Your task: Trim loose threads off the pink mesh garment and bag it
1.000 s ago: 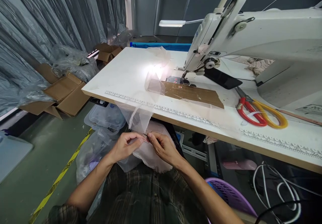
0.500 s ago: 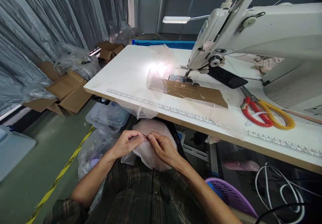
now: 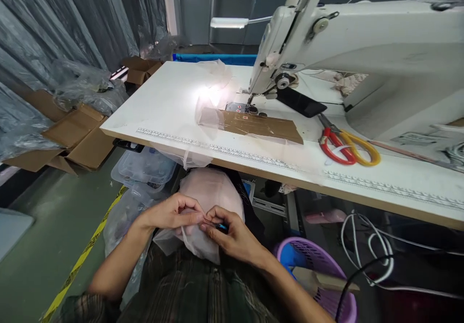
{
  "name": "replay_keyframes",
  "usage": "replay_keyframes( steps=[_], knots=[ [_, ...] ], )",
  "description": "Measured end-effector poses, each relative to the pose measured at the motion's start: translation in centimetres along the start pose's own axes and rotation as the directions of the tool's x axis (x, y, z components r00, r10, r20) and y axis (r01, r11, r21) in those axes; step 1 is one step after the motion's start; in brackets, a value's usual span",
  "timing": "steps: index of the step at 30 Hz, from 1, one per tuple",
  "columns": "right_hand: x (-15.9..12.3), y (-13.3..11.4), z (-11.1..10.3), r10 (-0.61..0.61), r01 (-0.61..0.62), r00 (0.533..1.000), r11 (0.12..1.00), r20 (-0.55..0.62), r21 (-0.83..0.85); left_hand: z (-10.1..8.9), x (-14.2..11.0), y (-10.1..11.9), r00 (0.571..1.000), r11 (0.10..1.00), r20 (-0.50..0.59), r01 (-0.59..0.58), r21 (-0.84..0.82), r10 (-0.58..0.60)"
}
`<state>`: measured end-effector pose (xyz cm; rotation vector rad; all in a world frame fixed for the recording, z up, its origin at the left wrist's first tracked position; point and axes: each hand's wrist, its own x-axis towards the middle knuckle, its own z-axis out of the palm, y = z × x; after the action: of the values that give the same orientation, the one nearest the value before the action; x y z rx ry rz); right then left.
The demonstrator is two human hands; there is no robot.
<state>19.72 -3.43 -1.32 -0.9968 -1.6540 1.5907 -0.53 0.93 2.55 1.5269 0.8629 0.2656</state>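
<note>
Sheer pale pink fabric lies gathered in my lap below the table edge. My left hand is closed, pinching the fabric's edge between thumb and fingers. Close against it, my right hand is closed around a small dark tool with a blue part; its tip meets the fabric at the left fingertips. The fingers hide most of the tool, so its kind is unclear.
A white sewing machine stands on the white table. Brown cardboard and sheer cloth lie by its needle. Scissors and a black phone-like slab rest to the right. A purple basket stands below.
My view has turned right, shifting the table and machine leftward. Both hands are slightly lower and still together at the fabric; the tool's blue part now shows in my right hand.
</note>
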Motion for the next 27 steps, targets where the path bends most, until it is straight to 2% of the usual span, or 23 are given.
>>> replay_keyframes(
  steps=[1,2,4,5,7,9,10,11,12,14,17,19,21,24,27],
  knots=[
    [-0.3,0.3,-0.2,0.021,-0.021,1.0,1.0,-0.012,0.017,-0.3,0.4,0.1,0.999,0.999,0.029,-0.017,0.051,0.015],
    [-0.4,0.6,-0.6,0.03,-0.029,0.998,0.999,-0.053,0.016,-0.6,1.0,0.2,0.999,0.992,0.009,-0.047,0.115,0.046],
    [-0.5,1.7,-1.6,0.021,-0.026,0.978,0.999,-0.207,-0.023,-0.8,2.6,0.2,0.974,0.948,-0.156,-0.111,0.298,0.163],
    [-0.4,2.3,-2.2,0.004,-0.021,0.955,0.998,-0.296,-0.056,-0.8,3.4,0.1,0.932,0.905,-0.267,-0.12,0.408,0.244],
    [0.0,3.6,-3.3,-0.026,-0.039,0.893,0.99,-0.449,-0.134,-0.5,5.1,-0.4,0.794,0.779,-0.423,-0.1,0.618,0.437],
    [0.2,4.9,-4.1,-0.025,-0.094,0.844,0.976,-0.536,-0.194,0.1,6.3,-1.2,0.664,0.642,-0.431,-0.098,0.761,0.612],
    [0.2,5.4,-4.4,-0.02,-0.126,0.829,0.967,-0.559,-0.221,0.5,6.7,-1.6,0.622,0.594,-0.409,-0.113,0.796,0.668],
    [0.1,5.7,-4.6,-0.013,-0.158,0.819,0.956,-0.574,-0.247,0.9,6.9,-2.1,0.597,0.565,-0.385,-0.141,0.813,0.704],
    [0.0,6.0,-4.8,-0.007,-0.188,0.81,0.944,-0.586,-0.27,1.4,7.0,-2.5,0.59,0.55,-0.359,-0.177,0.816,0.723],
    [-0.3,6.2,-5.0,0.002,-0.233,0.791,0.926,-0.612,-0.298,2.5,7.1,-3.3,0.622,0.54,-0.29,-0.259,0.8,0.728],
    [-0.5,5.9,-5.4,-0.011,-0.267,0.741,0.912,-0.671,-0.31,3.9,7.4,-4.1,0.72,0.515,-0.118,-0.363,0.776,0.684],
    [-0.3,5.5,-5.8,-0.045,-0.246,0.705,0.92,-0.708,-0.304,4.7,7.9,-4.6,0.77,0.5,-0.03,-0.384,0.776,0.638],
    [0.4,4.8,-6.2,-0.086,-0.183,0.686,0.94,-0.722,-0.287,5.3,8.6,-5.0,0.804,0.501,0.004,-0.374,0.781,0.595],
    [2.0,3.4,-6.3,-0.137,-0.053,0.709,0.968,-0.692,-0.246,5.9,9.5,-5.5,0.83,0.489,0.029,-0.357,0.796,0.558],
    [4.1,1.9,-5.7,-0.118,0.029,0.788,0.987,-0.604,-0.155,6.1,9.8,-5.7,0.824,0.457,0.043,-0.355,0.816,0.565]
  ],
)
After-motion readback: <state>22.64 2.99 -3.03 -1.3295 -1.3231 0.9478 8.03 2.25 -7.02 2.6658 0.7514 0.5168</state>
